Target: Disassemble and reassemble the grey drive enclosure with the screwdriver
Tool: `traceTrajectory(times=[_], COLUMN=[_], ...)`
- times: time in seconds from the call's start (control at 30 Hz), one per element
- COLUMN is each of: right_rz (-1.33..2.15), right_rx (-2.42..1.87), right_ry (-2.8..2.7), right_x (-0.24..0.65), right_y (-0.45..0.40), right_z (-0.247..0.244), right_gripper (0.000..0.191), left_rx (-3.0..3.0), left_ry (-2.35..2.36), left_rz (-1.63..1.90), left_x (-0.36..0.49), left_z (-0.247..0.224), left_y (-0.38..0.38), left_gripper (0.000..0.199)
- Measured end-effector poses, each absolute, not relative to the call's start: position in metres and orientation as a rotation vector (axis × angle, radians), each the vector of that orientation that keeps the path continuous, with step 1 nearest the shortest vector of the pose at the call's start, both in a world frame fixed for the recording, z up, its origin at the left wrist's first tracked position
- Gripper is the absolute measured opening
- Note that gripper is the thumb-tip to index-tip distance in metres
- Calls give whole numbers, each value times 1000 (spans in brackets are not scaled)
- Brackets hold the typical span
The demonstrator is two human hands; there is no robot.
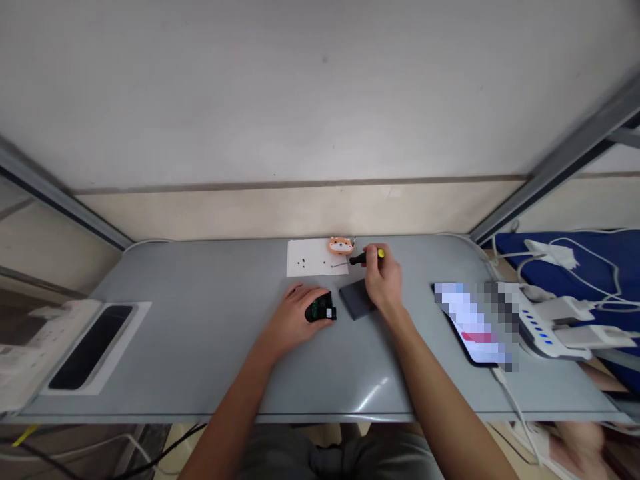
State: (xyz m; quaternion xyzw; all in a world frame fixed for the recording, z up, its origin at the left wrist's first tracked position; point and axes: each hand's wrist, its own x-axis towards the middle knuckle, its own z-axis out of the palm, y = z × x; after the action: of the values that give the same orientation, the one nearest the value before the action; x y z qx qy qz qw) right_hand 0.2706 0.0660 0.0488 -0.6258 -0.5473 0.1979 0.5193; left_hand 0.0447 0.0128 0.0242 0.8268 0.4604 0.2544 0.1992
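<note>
My left hand (299, 312) grips a black device (320, 309) showing a green board (313, 308), on the desk (200, 333). My right hand (383, 277) closes round a screwdriver (357, 259), tip pointing left over white paper (311, 249) on the far side, where at least 4 dark bits (303, 261), perhaps screws, lie.

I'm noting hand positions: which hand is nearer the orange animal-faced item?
Right. The right hand, holding a screwdriver, is just right of the orange animal-faced item. The left hand, around the black device, is farther off, below and left of it in view.
</note>
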Motion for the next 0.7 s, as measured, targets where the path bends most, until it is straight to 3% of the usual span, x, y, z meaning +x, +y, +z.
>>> traceTrajectory(times=[0.27,0.5,0.7], right_rz=[557,950,970], right_rx=[-1354,-1175,-1227], right_ry=[-1062,-588,-605], right_x=[272,257,248], right_y=[64,68,68], right_z=[57,56,49], right_gripper=[57,53,53], left_rx=[2327,2299,2326], left_ry=[1309,1275,1259], left_rz=[711,769,831], left_x=[46,47,47], left_z=[21,21,20], left_y=[12,12,14], left_gripper=[48,51,46])
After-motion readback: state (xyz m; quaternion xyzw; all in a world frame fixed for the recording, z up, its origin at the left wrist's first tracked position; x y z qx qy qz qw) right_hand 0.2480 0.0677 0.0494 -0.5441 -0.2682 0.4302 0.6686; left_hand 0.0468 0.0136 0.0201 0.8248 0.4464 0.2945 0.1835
